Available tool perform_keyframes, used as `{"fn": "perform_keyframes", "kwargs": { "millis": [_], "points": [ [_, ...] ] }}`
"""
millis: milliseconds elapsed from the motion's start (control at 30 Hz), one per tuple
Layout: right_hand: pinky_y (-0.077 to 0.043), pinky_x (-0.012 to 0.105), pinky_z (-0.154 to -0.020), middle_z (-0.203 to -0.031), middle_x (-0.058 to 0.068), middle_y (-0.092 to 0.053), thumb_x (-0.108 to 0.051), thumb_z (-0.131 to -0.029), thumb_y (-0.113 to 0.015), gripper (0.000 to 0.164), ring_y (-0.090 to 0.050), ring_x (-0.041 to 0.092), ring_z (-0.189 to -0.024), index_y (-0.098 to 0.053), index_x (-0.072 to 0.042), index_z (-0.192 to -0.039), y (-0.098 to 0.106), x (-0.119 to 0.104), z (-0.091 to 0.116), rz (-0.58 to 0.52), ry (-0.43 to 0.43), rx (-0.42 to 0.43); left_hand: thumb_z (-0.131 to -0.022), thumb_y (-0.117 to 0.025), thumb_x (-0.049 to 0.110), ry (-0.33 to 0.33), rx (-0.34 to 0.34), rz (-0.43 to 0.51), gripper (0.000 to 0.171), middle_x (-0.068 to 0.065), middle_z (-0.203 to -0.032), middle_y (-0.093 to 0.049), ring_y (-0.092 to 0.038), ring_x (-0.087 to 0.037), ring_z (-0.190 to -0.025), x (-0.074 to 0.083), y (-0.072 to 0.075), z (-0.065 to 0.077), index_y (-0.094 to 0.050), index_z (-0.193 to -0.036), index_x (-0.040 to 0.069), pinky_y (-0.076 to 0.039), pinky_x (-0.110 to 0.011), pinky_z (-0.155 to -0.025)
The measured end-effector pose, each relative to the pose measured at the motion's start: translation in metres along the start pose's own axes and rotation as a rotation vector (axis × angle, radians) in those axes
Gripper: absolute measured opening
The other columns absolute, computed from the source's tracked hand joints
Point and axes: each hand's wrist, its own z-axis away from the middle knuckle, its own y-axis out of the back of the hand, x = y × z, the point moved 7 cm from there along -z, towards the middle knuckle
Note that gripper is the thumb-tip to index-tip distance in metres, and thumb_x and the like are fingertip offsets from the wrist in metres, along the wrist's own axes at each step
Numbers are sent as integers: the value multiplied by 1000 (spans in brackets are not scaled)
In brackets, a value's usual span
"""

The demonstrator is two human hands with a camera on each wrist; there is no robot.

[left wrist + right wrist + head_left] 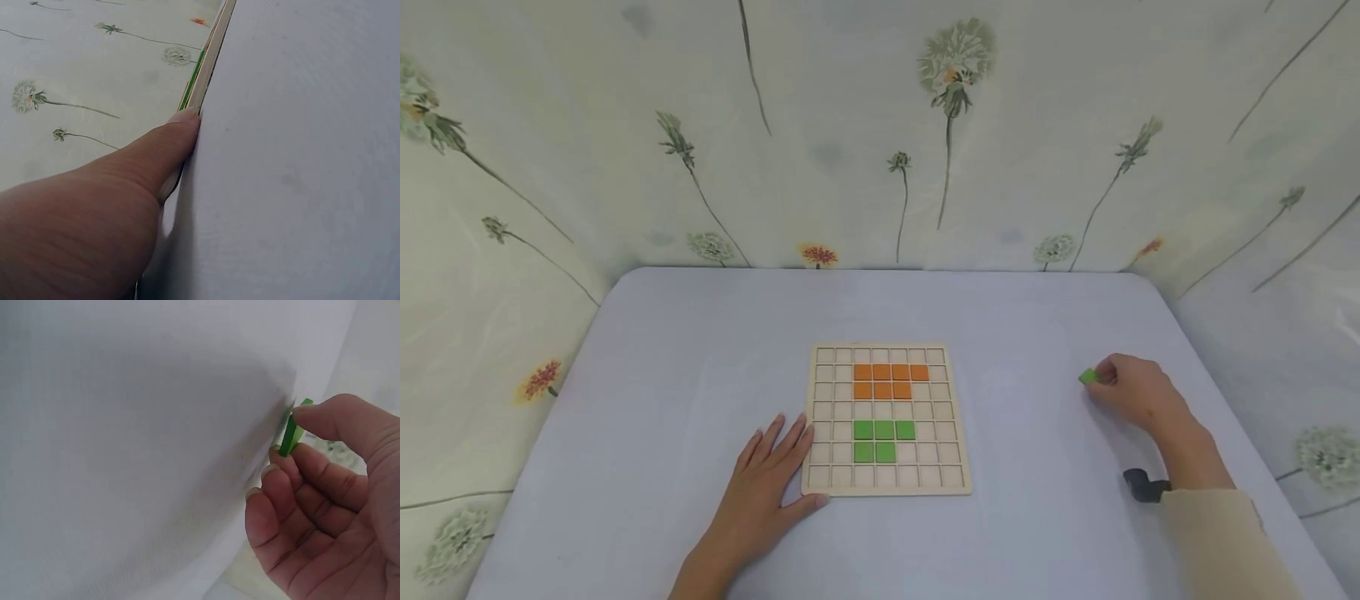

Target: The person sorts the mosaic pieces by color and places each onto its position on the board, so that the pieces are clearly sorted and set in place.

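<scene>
A wooden grid board (842,479) lies on the table, with orange square tiles (882,382) in two rows and green square tiles (874,440) in two rows below them. My left hand (765,492) rests at the board's left side, fingers spread and straight, fingertips at its edge and thumb at the lower left corner. In the left wrist view the thumb (150,156) touches the board's side. Well to the right of the board, my right hand (1138,392) pinches a green square tile (290,434) between thumb and fingers, close over the table.
White cloth covers the table (715,333). A small black object (1144,486) shows beside the right wrist. Flower-printed fabric (850,125) hangs behind and along both sides of the table.
</scene>
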Motion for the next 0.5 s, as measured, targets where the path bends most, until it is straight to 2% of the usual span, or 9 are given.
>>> {"fn": "perform_keyframes", "kwargs": {
  "millis": [267,500],
  "points": [
    [-53,57,-81,-103,26,-69,-18,-93,-68,37,-64,40,-94,-65,12,-114,-4,-27,10,2,47,8,-90,-77,56,-6,5,14,93,5,-171,-26,-9,-25,-161,2,2,0,-37,-164,18,-5,-47,-128],
    [-55,55,-79,-103,21,-70,-14,-92,-70,32,-64,37,-93,-67,9,-113,-8,-61,18,8,105,-5,-89,-77,56,0,4,11,92,4,-171,-28,-10,-25,-161,3,2,0,-39,-163,17,-5,-48,-128]
  ]
}}
